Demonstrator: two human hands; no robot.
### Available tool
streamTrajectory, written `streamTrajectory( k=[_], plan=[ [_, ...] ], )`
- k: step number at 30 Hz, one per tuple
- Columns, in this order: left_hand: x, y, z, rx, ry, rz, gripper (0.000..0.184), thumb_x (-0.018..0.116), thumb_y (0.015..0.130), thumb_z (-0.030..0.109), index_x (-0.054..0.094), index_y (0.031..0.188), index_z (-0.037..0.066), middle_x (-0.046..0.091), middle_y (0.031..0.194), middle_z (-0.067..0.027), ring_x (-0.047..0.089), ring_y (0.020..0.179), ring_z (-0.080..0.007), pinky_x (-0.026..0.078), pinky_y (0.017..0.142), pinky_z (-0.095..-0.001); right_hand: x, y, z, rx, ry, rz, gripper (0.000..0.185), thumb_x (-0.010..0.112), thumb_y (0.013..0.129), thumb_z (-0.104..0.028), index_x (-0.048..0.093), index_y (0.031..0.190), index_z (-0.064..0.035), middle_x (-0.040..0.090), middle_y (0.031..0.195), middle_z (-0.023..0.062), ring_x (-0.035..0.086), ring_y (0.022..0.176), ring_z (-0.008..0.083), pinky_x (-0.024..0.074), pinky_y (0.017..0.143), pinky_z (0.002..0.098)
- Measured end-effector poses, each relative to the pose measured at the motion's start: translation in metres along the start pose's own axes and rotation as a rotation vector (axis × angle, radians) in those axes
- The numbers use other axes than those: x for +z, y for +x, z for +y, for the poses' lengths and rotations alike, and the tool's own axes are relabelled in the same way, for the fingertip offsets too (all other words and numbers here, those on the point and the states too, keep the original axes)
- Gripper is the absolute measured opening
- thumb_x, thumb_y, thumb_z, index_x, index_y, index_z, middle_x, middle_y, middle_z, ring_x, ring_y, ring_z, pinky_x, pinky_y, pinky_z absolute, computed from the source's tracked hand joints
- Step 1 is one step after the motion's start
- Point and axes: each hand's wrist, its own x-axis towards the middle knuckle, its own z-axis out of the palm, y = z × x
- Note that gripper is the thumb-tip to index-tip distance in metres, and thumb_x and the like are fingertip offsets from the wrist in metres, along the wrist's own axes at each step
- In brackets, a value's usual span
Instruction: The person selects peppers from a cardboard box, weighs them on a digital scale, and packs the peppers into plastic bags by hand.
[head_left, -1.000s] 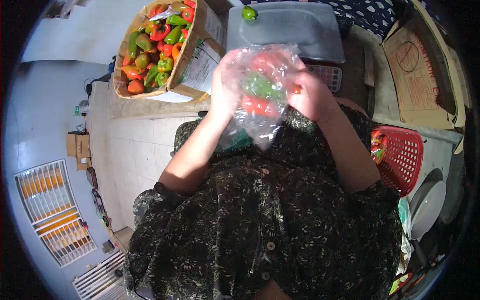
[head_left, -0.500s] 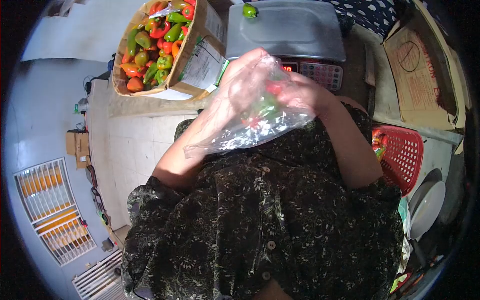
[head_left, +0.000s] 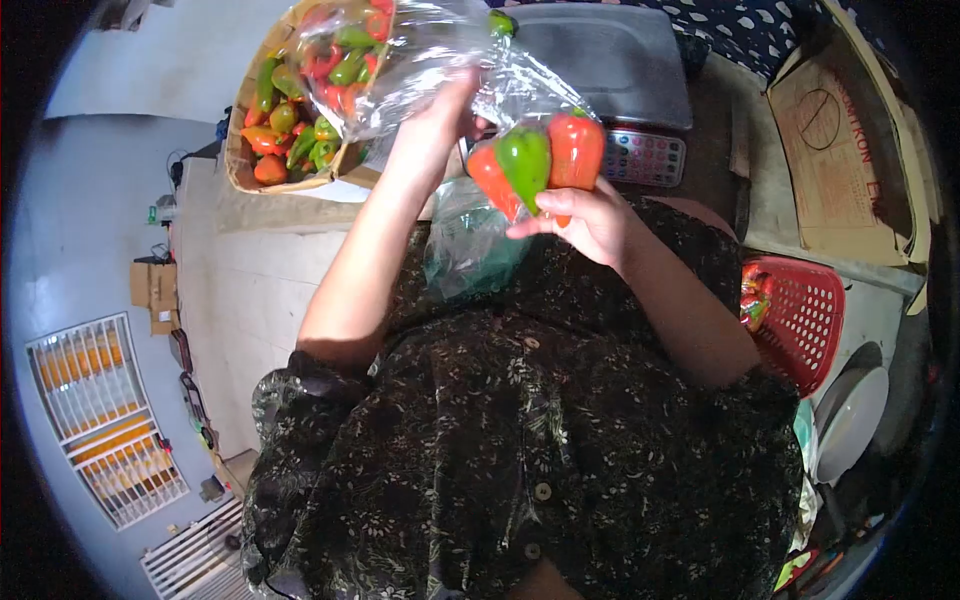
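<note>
A clear plastic bag (head_left: pixel 420 60) with two red-orange bell peppers (head_left: pixel 576 150) and a green bell pepper (head_left: pixel 524 160) inside stretches between my hands. My left hand (head_left: pixel 440 120) is closed on the bag's loose plastic, its fingertips partly hidden by glare. Under the peppers, my right hand (head_left: pixel 590 220) grips the bagged bottom ends between thumb and fingers. Behind them is a weighing scale (head_left: pixel 600 60) with a keypad (head_left: pixel 645 155). A single green pepper (head_left: pixel 503 24) lies on its pan, partly behind the plastic.
A cardboard box (head_left: pixel 345 165) full of red and green peppers stands at the upper left. Greenish thin plastic (head_left: pixel 470 250) hangs below my hands. To the right are a red basket (head_left: pixel 815 320), a white bowl (head_left: pixel 855 420) and an opened carton (head_left: pixel 830 160).
My hands have moved apart. The bag's loose end has swung from below my hands to the upper left, over the pepper box. The bagged peppers now show plainly, as does the greenish plastic.
</note>
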Motion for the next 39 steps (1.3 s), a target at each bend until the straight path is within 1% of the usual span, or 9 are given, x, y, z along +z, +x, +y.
streamTrajectory(
  k=[5, 8, 12, 17, 20, 24, 29, 36, 39],
  plan=[
    [0.003, -0.040, -0.030, 0.243, -0.203, -0.352, 0.062, 0.063, 0.087, 0.027, 0.028, 0.134, 0.004, 0.049, 0.120, -0.0097, 0.050, 0.108, -0.0159, 0.040, 0.093, -0.0308, -0.001, 0.009, 0.006, -0.302, -0.422, 0.169, 0.075, 0.069, 0.076, 0.005, 0.029, 0.138, -0.0044, 0.048, 0.126, 0.0096, 0.046, 0.118, 0.0189, 0.0348, 0.103, 0.0317],
    [0.010, -0.049, -0.035, 0.294, -0.091, -0.276, 0.063, 0.071, 0.081, 0.019, 0.036, 0.131, 0.005, 0.048, 0.119, -0.0104, 0.047, 0.112, -0.0168, 0.039, 0.095, -0.0317, 0.007, 0.011, 0.017, -0.515, -0.464, 0.181, 0.084, 0.071, 0.074, 0.004, 0.021, 0.141, -0.0053, 0.042, 0.132, 0.0118, 0.040, 0.124, 0.0196, 0.0328, 0.105, 0.0333],
    [0.001, -0.048, -0.026, 0.393, 0.131, -0.250, 0.055, 0.073, 0.077, 0.019, 0.047, 0.123, 0.004, 0.048, 0.119, -0.0107, 0.048, 0.112, -0.0183, 0.040, 0.094, -0.0320, 0.009, 0.001, -0.005, -0.335, -0.508, 0.145, 0.097, 0.077, 0.066, -0.001, 0.018, 0.143, -0.0049, 0.039, 0.137, 0.0104, 0.033, 0.132, 0.0200, 0.0273, 0.109, 0.0370],
    [-0.009, -0.036, -0.028, 0.712, 0.335, -0.107, 0.055, 0.074, 0.073, 0.016, 0.051, 0.120, 0.003, 0.050, 0.115, -0.0093, 0.050, 0.109, -0.0197, 0.041, 0.093, -0.0310, 0.009, 0.004, -0.018, -0.248, -0.106, 0.109, 0.060, 0.049, 0.090, -0.011, 0.023, 0.142, 0.0013, 0.036, 0.142, 0.0141, 0.037, 0.130, 0.0210, 0.0285, 0.108, 0.0359],
    [-0.009, -0.018, -0.042, 0.559, 0.389, -0.111, 0.053, 0.071, 0.075, 0.012, 0.050, 0.123, 0.002, 0.049, 0.117, -0.0098, 0.049, 0.111, -0.0183, 0.042, 0.091, -0.0289, -0.005, 0.011, -0.027, -0.295, -0.557, 0.239, 0.056, 0.054, 0.086, -0.003, 0.034, 0.138, 0.0020, 0.046, 0.132, 0.0134, 0.047, 0.120, 0.0194, 0.0366, 0.102, 0.0316],
    [0.022, 0.015, -0.063, 0.137, -0.149, -0.252, 0.041, 0.054, 0.088, 0.004, 0.047, 0.128, 0.004, 0.054, 0.116, -0.0121, 0.057, 0.103, -0.0187, 0.048, 0.084, -0.0282, -0.027, 0.032, -0.024, -0.542, -1.005, 0.324, 0.046, 0.060, 0.085, -0.005, 0.045, 0.128, 0.0013, 0.056, 0.118, 0.0146, 0.054, 0.112, 0.0200, 0.0437, 0.095, 0.0301],
    [0.048, 0.069, -0.067, -0.230, -0.730, -0.430, 0.050, 0.045, 0.095, 0.038, 0.041, 0.131, 0.005, 0.051, 0.123, -0.0184, 0.058, 0.103, -0.0260, 0.049, 0.087, -0.0331, -0.084, 0.067, -0.054, -0.683, -1.389, 0.564, 0.027, 0.067, 0.079, -0.013, 0.062, 0.104, -0.0045, 0.062, 0.096, 0.0151, 0.061, 0.095, 0.0301, 0.0479, 0.084, 0.0370],
    [0.063, 0.100, -0.073, 0.219, 0.125, -0.086, 0.040, 0.053, 0.093, 0.034, 0.056, 0.118, 0.003, 0.060, 0.101, -0.0081, 0.057, 0.081, -0.0137, 0.046, 0.071, -0.0238, -0.123, 0.077, -0.059, -0.654, -1.364, 0.542, 0.029, 0.066, 0.081, -0.010, 0.061, 0.108, -0.0028, 0.062, 0.105, 0.0089, 0.060, 0.102, 0.0208, 0.0458, 0.089, 0.0314],
    [0.063, 0.106, -0.071, 0.034, -0.157, 0.042, 0.023, 0.051, 0.093, 0.021, 0.062, 0.103, 0.004, 0.062, 0.080, -0.0015, 0.054, 0.066, -0.0100, 0.045, 0.062, -0.0246, -0.123, 0.076, -0.062, -0.631, -1.266, 0.480, 0.027, 0.066, 0.079, -0.011, 0.062, 0.105, -0.0040, 0.064, 0.099, 0.0101, 0.063, 0.093, 0.0213, 0.0488, 0.085, 0.0311]
  ],
)
